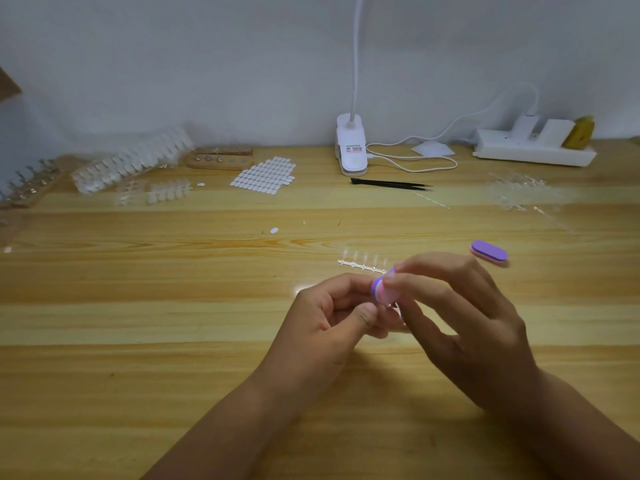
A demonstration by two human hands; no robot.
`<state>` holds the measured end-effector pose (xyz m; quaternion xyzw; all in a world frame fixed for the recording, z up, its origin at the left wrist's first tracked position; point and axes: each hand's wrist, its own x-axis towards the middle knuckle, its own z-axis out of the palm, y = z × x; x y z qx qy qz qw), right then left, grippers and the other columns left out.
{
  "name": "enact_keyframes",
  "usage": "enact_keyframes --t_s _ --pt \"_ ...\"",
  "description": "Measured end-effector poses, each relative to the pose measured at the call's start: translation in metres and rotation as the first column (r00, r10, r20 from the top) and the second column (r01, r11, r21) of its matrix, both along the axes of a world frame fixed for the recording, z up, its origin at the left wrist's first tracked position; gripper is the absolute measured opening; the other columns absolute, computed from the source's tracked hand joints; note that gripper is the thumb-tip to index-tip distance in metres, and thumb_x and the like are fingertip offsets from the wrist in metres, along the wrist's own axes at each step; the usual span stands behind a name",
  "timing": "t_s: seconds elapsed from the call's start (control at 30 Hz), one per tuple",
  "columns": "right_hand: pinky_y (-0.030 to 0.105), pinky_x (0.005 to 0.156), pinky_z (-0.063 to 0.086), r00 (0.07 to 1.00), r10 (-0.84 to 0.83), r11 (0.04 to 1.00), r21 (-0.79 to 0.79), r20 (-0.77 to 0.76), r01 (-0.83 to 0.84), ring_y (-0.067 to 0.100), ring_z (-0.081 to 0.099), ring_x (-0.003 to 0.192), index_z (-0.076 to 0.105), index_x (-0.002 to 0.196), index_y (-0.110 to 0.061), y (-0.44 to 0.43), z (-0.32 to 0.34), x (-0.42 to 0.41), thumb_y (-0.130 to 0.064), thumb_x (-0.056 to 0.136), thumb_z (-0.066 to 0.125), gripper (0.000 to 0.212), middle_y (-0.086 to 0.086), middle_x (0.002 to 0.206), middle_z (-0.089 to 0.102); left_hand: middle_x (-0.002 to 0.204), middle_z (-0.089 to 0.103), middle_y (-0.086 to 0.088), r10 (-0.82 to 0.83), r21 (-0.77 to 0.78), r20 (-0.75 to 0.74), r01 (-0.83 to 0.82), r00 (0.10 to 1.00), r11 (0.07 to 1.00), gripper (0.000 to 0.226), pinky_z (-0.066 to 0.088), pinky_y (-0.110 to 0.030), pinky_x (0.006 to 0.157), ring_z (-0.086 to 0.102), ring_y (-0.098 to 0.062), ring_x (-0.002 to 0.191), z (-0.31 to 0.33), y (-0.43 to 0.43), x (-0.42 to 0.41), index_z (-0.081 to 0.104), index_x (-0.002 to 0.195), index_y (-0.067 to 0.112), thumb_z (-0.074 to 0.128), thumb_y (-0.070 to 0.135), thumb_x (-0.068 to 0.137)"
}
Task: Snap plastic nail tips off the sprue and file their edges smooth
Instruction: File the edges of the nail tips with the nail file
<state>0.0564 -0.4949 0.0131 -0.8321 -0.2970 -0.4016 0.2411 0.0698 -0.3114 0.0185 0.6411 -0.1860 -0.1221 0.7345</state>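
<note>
Left hand [332, 313] pinches tip [394, 307] | right hand [464, 320] holds file [382, 289] | sprue [363, 267] lies left-right

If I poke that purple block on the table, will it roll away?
Probably not: the purple and pink buffer block lies flat, so it should slide, not roll. It looks like layered foam, so it is likely light and squashy.

One camera, worn on the head, looks forward and down at our table [138, 341].

We look from above, close to our hands: our left hand [332, 317] and right hand [460, 317] fill the low middle. The table runs away from us, and its far edge meets the wall [173, 64] near the top, far off.
</note>
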Motion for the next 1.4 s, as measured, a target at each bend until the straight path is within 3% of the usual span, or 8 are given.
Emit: enact_keyframes --t_s 0.27,0.37,0.53,0.7,0.87,1.03,1.2,1.4 --pt "0.031 0.09 0.052 0.997 0.07 0.987 0.144 -0.038 -0.064 0.018 0.065 0.104 0.062 0.116 -0.013 0.003 0.005 -0.004 -0.003 0.088 0.073 0.032 0.004 0.108 0.066 0.092 0.073 -0.018 -0.033 -0.094 -0.058 0.028 0.998 0.995 0.02 0.056 -0.03 0.079 0.071 -0.029 0.085 0.005 -0.001 -0.002 0.069 0.099 0.005 0.074 0.014 0.082" --pt "0.028 0.092 0.051 0.992 0.102 0.978 0.191 -0.08 -0.085 0.016 0.065 0.107 0.063 0.117 -0.014 0.004 0.007 -0.005 -0.006 0.088 0.072 0.031 0.003 0.11 0.066 0.092 0.073 -0.018 -0.046 -0.101 -0.047 0.041 0.998 0.994 0.018 0.057 -0.03 0.075 0.073 -0.025 0.086 0.005 0.0 -0.001 0.068 0.1 0.001 0.071 0.009 0.084" --pt "0.025 0.093 0.048 0.997 -0.003 0.976 0.217 -0.073 0.018 0.022 0.068 0.099 0.064 0.11 -0.011 -0.003 0.012 -0.003 0.002 0.084 0.074 0.031 0.01 0.103 0.069 0.082 0.071 -0.015 0.008 -0.104 -0.042 -0.013 0.999 0.994 0.011 0.057 -0.031 0.073 0.071 -0.022 0.079 0.005 0.002 0.0 0.067 0.092 0.0 0.06 0.004 0.084" --pt "0.032 0.089 0.052 0.991 0.123 0.987 0.107 -0.058 -0.116 0.023 0.066 0.103 0.071 0.113 -0.013 0.003 0.007 -0.009 0.001 0.09 0.071 0.027 0.012 0.108 0.068 0.072 0.066 -0.014 0.015 -0.079 -0.043 -0.019 0.999 0.997 0.017 0.056 -0.028 0.071 0.068 -0.021 0.072 0.006 0.002 -0.001 0.065 0.085 0.002 0.049 0.005 0.087" --pt "0.031 0.09 0.052 1.0 -0.023 0.993 0.114 -0.014 0.025 0.021 0.067 0.097 0.067 0.108 -0.012 -0.004 0.01 -0.002 0.002 0.087 0.072 0.026 0.011 0.102 0.07 0.071 0.061 0.0 -0.022 -0.139 -0.06 0.013 0.998 0.99 0.015 0.054 -0.027 0.07 0.065 -0.02 0.07 0.006 0.0 -0.001 0.064 0.089 0.011 0.05 0.014 0.094" --pt "0.028 0.095 0.048 0.997 0.056 0.997 0.052 0.045 -0.058 0.02 0.065 0.103 0.068 0.117 -0.01 0.005 0.006 -0.009 0.0 0.09 0.072 0.029 0.012 0.108 0.068 0.077 0.068 -0.006 0.006 -0.117 0.02 -0.003 1.0 0.993 0.019 0.055 -0.027 0.069 0.067 -0.017 0.073 0.007 -0.002 -0.002 0.063 0.098 -0.003 0.058 0.014 0.092" --pt "0.023 0.096 0.045 0.997 -0.066 0.996 0.069 0.05 0.063 0.024 0.068 0.093 0.069 0.111 -0.01 -0.006 0.011 -0.002 0.0 0.089 0.073 0.025 0.013 0.1 0.07 0.075 0.067 -0.007 0.055 -0.119 0.026 -0.051 0.998 0.992 0.012 0.057 -0.029 0.071 0.067 -0.016 0.076 0.009 0.001 -0.001 0.063 0.092 0.001 0.058 0.012 0.09" --pt "0.028 0.094 0.048 0.998 0.065 0.997 0.047 0.025 -0.066 0.021 0.065 0.102 0.064 0.117 -0.009 0.005 0.006 -0.008 0.002 0.089 0.071 0.031 0.012 0.107 0.068 0.081 0.067 -0.007 0.052 -0.112 0.048 -0.046 0.998 0.993 0.009 0.056 -0.026 0.07 0.067 -0.016 0.077 0.009 0.0 -0.002 0.065 0.091 0.003 0.061 0.011 0.09"
